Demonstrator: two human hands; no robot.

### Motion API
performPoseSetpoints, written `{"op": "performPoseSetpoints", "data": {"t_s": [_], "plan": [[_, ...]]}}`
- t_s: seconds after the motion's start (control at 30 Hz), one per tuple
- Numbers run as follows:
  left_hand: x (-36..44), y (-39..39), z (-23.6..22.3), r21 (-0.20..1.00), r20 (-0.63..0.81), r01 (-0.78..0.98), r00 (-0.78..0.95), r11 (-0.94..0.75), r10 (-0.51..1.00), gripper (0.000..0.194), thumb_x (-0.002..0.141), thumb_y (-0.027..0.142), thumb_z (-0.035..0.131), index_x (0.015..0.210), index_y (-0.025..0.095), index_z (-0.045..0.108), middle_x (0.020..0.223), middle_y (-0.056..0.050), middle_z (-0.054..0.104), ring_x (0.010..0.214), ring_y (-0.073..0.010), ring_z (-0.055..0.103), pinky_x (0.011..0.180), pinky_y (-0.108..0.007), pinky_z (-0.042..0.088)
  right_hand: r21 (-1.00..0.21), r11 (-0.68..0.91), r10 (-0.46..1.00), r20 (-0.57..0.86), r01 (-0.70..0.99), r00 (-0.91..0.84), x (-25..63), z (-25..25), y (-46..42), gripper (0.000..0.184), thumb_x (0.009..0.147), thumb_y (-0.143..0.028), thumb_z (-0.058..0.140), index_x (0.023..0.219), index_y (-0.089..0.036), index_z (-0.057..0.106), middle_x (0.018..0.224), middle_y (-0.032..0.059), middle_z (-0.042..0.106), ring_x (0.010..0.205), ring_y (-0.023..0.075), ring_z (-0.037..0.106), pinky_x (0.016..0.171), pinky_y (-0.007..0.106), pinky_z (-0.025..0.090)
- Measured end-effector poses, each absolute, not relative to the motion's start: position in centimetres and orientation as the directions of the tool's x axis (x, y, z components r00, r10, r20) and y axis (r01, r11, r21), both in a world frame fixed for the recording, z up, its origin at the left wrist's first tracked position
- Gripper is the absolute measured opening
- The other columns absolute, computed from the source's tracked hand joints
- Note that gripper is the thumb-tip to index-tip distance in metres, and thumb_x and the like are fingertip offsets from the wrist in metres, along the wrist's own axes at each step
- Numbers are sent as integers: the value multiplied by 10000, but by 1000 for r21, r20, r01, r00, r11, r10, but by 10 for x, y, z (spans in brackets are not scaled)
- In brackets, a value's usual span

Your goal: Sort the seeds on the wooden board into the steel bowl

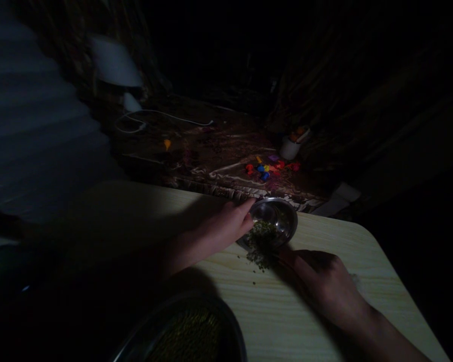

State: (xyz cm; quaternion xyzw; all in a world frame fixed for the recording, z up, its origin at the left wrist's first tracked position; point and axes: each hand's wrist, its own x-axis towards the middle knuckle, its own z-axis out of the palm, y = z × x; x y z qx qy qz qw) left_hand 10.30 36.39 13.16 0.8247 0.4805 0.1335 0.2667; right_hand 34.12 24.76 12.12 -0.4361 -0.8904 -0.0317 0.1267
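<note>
Because its thumb and forefinger lie close together about the left rim of the small metal bowl (295, 221), the left hand (226, 226) seems to hold the vessel steady, the fingers barely parted with the rim between them. The right hand (330, 286) sits low at the bowl's near right side with its fingers curled, but their tips sink into shadow, so I cannot tell whether they grip anything. Small green grains (264, 231) lie inside the bowl and crowd across its near edge, a few specks scattered on the pale wood table (370, 256); having a hand on each side probably keeps both rim and grains within control. Nearer the body, a larger bowl (237, 324) holds more such grains, likely set there for a short reach, though its bulk limits movement toward the left forearm. The small bowl stands close to the table's far edge, leaving little margin beyond it, while pale wood stretches rightward to a rounded corner. Past that edge, a brown patterned cloth (196, 138) carries bright little pieces (265, 176) and a white cup (290, 149).
</note>
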Motion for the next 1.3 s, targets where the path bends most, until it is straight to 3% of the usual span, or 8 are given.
{"op": "performPoseSetpoints", "data": {"t_s": [0.17,0.3,0.6,0.7,0.83,1.1,1.3], "plan": [[104,364,134,556,-40,728,506,-402,862,391,920,287,465,1248,197,658,766,-72,674,602,-182,577,542,-286,317,-3,532,807,304,847,-506,349,126,252,216,986,-149,575,1178,-158,672,817,63,764,638,171,684,599,272,438],[105,362,138,549,-38,726,518,-415,855,414,921,263,477,1299,195,631,821,-83,707,635,-175,598,557,-276,340,36,535,805,279,844,-523,344,119,254,245,977,-138,581,1208,-156,660,736,25,723,573,156,637,559,275,390],[105,358,141,482,-25,758,514,-439,858,455,940,249,485,1387,228,567,836,-68,718,651,-173,628,557,-262,352,-56,544,807,307,837,-504,345,126,238,229,1004,-151,508,1175,-171,659,753,40,746,584,161,665,564,268,424],[105,358,138,483,-16,752,520,-449,854,432,948,272,482,1361,203,585,853,-86,726,670,-184,645,555,-271,350,-20,487,830,323,873,-455,348,127,244,174,992,-201,555,1111,-178,679,782,60,765,597,177,680,577,274,433],[105,357,136,492,-14,750,516,-443,857,449,942,274,477,1372,193,577,823,-81,715,642,-183,636,539,-277,333,47,481,828,302,875,-472,344,122,249,228,973,-181,572,1183,-183,661,754,41,748,579,187,677,551,281,402],[105,355,136,498,-3,744,515,-445,857,462,919,251,474,1364,208,589,802,-74,699,634,-184,617,534,-285,314,-92,502,845,262,860,-466,340,123,232,253,1005,-199,533,1223,-195,662,776,39,771,568,178,690,543,278,452],[100,356,131,514,19,749,478,-419,878,460,929,280,462,1363,191,584,834,-102,721,663,-209,650,537,-298,317,-213,347,904,335,913,-266,367,133,223,229,1016,-256,506,1156,-212,683,953,84,822,711,216,783,616,282,568]]}}
